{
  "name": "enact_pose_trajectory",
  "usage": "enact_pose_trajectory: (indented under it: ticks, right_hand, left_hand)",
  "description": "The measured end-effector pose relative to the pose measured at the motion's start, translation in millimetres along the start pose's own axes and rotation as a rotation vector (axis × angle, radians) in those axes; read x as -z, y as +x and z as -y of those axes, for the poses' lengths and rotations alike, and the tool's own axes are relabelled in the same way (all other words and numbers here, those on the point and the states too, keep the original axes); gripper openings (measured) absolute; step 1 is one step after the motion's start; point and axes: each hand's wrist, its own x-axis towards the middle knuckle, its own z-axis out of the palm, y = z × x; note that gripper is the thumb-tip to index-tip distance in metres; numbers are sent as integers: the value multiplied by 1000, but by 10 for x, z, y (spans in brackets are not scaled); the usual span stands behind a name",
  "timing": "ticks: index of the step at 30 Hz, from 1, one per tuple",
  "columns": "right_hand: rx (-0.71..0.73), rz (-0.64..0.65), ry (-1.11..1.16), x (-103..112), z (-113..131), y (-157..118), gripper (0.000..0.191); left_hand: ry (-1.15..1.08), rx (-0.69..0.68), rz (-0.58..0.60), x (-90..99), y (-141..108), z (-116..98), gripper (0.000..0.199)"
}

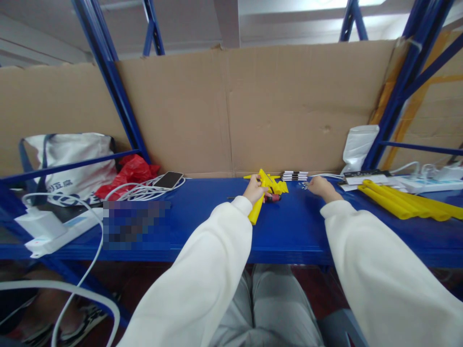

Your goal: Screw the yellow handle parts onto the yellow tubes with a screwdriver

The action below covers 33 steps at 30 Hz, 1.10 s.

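Note:
My left hand (254, 190) is closed round a long yellow plastic piece (257, 208), which it holds tilted above the blue table. Behind and beside it lie several smaller yellow parts (279, 186). A screwdriver with a red and black handle (273, 198) rests on the table under the held piece, its thin shaft pointing left. To the right, my right hand (321, 188) reaches down to the tabletop with its fingertips together at a scatter of tiny metal pieces (302, 185), probably screws. Whatever is between those fingertips is too small to make out.
Long yellow tubes (401, 202) lie on the right, near a white power strip (430, 183). Small black-banded white bundles (294, 176) stand by the cardboard wall (282, 106). At left are a phone (169, 180), white cables (139, 192), a red bag (132, 173) and a tote (77, 161).

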Motion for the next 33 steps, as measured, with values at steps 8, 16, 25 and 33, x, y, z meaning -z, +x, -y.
enact_pose_trajectory:
  ticks: [8,16,25,33]
  right_hand:
    - [-40,25,-195,-78,30,-8,25]
    - [-105,-112,485,-64,319,-73,20]
    - [-204,430,1613,-41,993,-538,48]
    - [-154,559,1828,-100,1072,-663,34]
  left_hand:
    - [-63,35,8,10,12,7,54]
    - [-257,76,64,11,-38,-58,49]
    - [-523,67,219,18,-111,-154,23]
    - [-599,63,324,-27,-94,-121,22]
